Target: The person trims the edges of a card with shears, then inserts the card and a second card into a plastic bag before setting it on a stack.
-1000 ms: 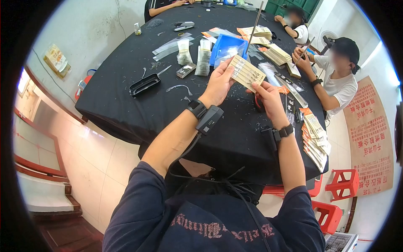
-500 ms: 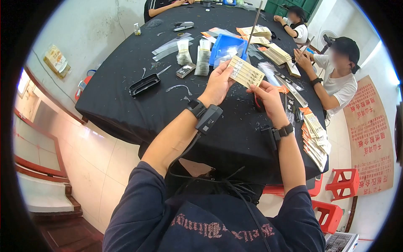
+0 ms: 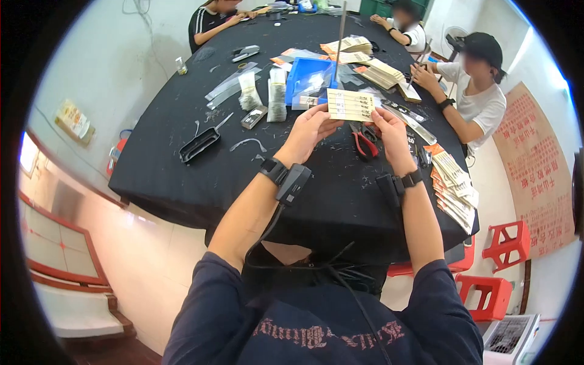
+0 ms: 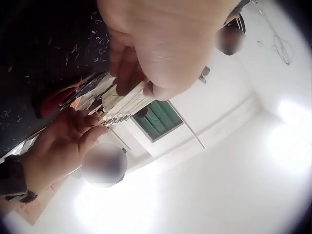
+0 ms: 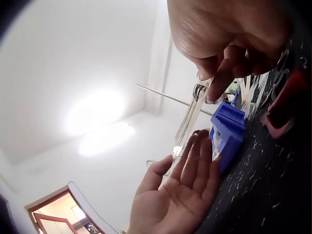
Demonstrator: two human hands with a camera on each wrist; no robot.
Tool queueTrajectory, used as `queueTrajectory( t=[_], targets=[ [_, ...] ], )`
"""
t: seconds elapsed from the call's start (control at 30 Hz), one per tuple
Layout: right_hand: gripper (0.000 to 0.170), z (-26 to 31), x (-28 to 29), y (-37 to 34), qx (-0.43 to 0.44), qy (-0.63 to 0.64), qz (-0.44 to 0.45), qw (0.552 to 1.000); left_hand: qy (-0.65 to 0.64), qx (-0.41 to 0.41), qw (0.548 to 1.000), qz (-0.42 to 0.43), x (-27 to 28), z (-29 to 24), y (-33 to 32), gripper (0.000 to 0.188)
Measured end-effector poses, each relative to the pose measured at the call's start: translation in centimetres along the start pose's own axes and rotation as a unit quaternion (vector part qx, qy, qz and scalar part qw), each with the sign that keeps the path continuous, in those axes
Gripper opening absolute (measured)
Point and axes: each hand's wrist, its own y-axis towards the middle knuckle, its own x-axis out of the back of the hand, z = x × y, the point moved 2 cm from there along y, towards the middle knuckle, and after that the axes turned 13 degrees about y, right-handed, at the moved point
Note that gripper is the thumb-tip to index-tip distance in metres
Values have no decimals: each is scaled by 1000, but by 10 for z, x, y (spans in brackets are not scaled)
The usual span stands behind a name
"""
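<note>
A cream card (image 3: 351, 106) with several rows of lines and small dark hook-like pieces is held up over the table. My left hand (image 3: 309, 132) pinches its left edge between thumb and fingers, the other fingers lying almost straight beneath. At the lower right corner, my right hand (image 3: 391, 135) pinches it with thumb and fingertips. In the right wrist view, dark curved wire pieces (image 5: 197, 91) show at the card's end by the right fingertips. Red-handled pliers (image 3: 366, 146) lie on the table just below the card.
Beyond the card stand a blue bin (image 3: 296, 78) and a thin upright rod (image 3: 340, 36). Bundles of packets (image 3: 277, 97), a black open case (image 3: 201, 145) and a stapler (image 3: 246, 53) lie leftward. Stacked cards (image 3: 453, 185) sit on the right. A person (image 3: 480, 91) works across the table.
The head view has shifted. The card has turned from tilted to nearly level, and the left thumb has slid to its left edge. The pliers have come into fuller view.
</note>
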Motion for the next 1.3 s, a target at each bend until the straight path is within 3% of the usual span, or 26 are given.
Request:
queueTrajectory(
  t=[0.13,0.43,0.53,0.6,0.67,0.87,1.1,1.2,1.3],
  targets=[
    [24,0,14,5,8,-8,-38,999,75,3,997,-10,3,3,1,56],
    [21,0,-5,-1,-48,80,2,996,152,-156,972,-91,7,4,6,53],
    [26,6,10,-9,-43,131,17,990,172,-142,973,-53,-12,4,10,49],
    [24,-8,-12,-5,-30,260,16,965,175,-117,975,-77,0,-7,-1,46],
    [23,-7,-6,-2,16,227,-19,973,175,-110,976,-72,-2,-5,-3,44],
    [23,-6,4,-1,4,205,-64,977,172,-90,979,-61,-5,-3,-4,38],
    [34,-10,-9,-3,-72,130,79,986,198,-75,976,-43,-3,-2,-2,35],
    [39,-12,-23,-7,-27,83,152,985,204,-88,974,-39,2,6,1,34],
    [41,-8,-32,-14,-56,38,132,989,190,-87,978,-23,1,8,0,31]
  ],
)
